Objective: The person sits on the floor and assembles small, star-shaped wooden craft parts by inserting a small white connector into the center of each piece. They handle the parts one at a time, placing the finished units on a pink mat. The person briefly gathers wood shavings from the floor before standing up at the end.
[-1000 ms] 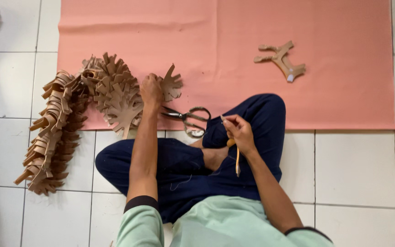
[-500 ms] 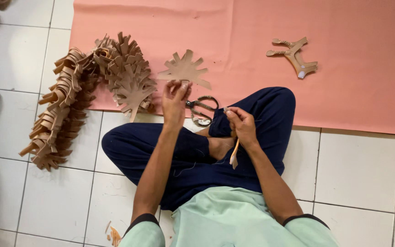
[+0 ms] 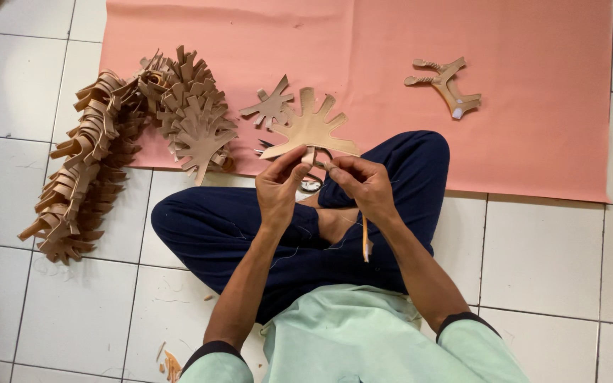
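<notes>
Fingers of left hand (image 3: 280, 186) and right hand (image 3: 360, 183) pinch stem of tan cutout (image 3: 309, 130) above lap | likely light, thin, floppy; best held at stem, prongs may bend | strip (image 3: 365, 241) hangs from right hand | scissors (image 3: 309, 181) beneath | pile (image 3: 118, 138), pink sheet (image 3: 533, 128), floor beyond

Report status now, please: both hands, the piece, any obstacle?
Left hand and right hand both pinch the tan branched cutout at its stem. Thin strip hangs under right hand. Scissors partly hidden behind the hands; nothing blocks.
</notes>
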Demonstrator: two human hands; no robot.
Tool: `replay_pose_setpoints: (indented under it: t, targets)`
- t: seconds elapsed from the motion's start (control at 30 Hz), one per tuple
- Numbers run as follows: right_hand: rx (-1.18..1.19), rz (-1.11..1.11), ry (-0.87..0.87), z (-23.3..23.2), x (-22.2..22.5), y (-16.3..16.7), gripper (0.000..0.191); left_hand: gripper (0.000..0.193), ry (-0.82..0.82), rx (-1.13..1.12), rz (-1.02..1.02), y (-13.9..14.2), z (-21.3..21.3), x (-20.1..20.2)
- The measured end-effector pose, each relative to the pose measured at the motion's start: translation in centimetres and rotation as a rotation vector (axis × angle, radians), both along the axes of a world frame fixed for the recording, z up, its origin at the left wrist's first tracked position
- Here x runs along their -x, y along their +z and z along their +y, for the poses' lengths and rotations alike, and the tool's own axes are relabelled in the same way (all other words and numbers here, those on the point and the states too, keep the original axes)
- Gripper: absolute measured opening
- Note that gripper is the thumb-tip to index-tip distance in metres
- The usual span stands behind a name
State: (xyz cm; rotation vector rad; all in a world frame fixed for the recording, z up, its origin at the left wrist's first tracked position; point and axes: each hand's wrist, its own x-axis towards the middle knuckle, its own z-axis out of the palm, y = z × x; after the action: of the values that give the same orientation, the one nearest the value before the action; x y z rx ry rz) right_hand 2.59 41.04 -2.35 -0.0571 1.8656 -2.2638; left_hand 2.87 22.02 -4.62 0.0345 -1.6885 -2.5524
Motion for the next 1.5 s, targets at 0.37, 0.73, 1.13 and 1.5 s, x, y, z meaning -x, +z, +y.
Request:
replay_pose_setpoints:
  t: [0.37,0.73,1.13,1.5]
  targets:
    - [-0.132,0.158,0.186,1.3,1.2,2.7,0.028,0.032,-0.038,0.22,0.051,2.2,0.4,-0.8]
    - [-0.628,0.548,0.149,0.4,2.0,2.7,0.016,0.037,-0.081,0.498,0.1,4.5,-0.3,-0.3]
    - [-0.217,0.146,0.215,-0.2,2.9,3.1,0.019,0.025,0.163,0.648,0.432,4.0,0.1,0.0]
    - [-0.164,0.089,0.223,-0.6,3.4,2.5,0.019,0.021,0.174,0.721,0.428,4.7,-0.4,0.4]
